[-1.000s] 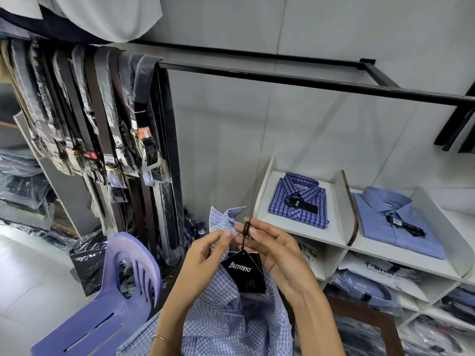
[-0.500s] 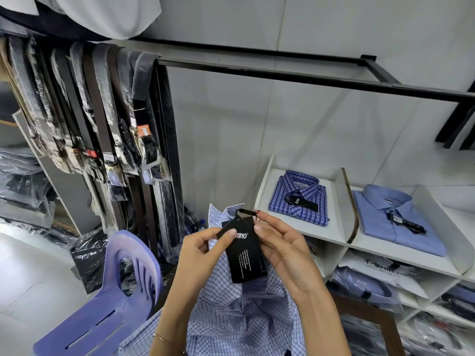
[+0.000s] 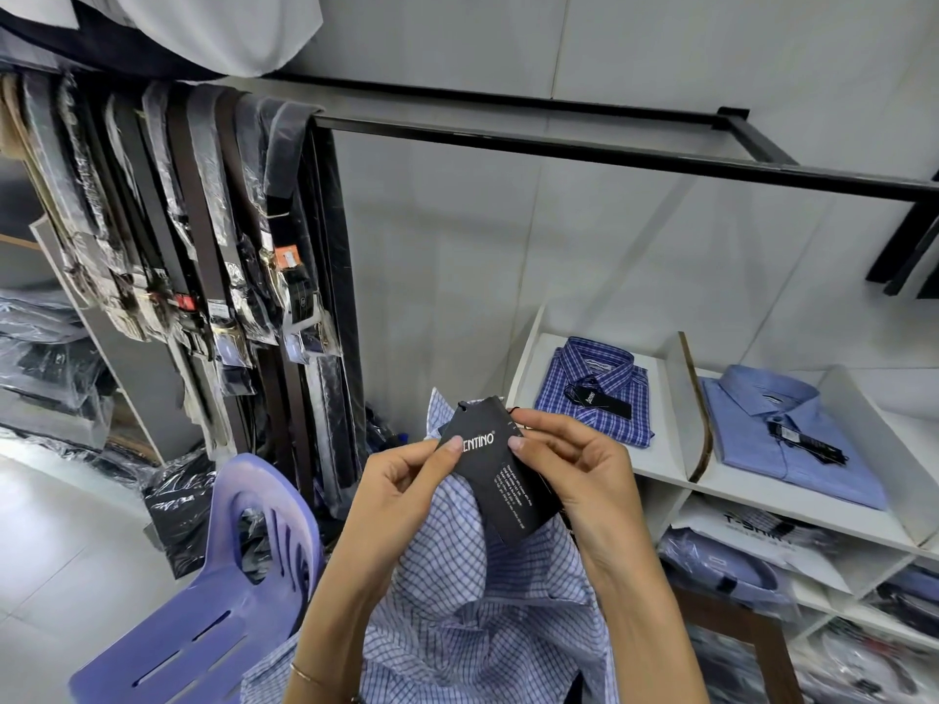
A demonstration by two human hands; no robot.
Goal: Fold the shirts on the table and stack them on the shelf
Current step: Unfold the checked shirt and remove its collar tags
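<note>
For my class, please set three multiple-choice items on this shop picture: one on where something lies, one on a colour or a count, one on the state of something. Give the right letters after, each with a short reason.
1. Where does the dark blue checked shirt lie?
A. On the purple chair
B. In the leftmost top compartment of the white shelf
C. Over the black rail

2. How many folded shirts lie in the shelf's top row?
A. One
B. Two
C. Four

3. What is the state of the black tag?
A. Pinched by both hands
B. Lying on the floor
C. Hanging free, untouched

Answers:
1 B: it lies flat in that compartment, left of the plain blue shirt.
2 B: only the checked one and the plain one show there.
3 A: the left hand and right hand each pinch an edge of it, above the light checked shirt.
</note>
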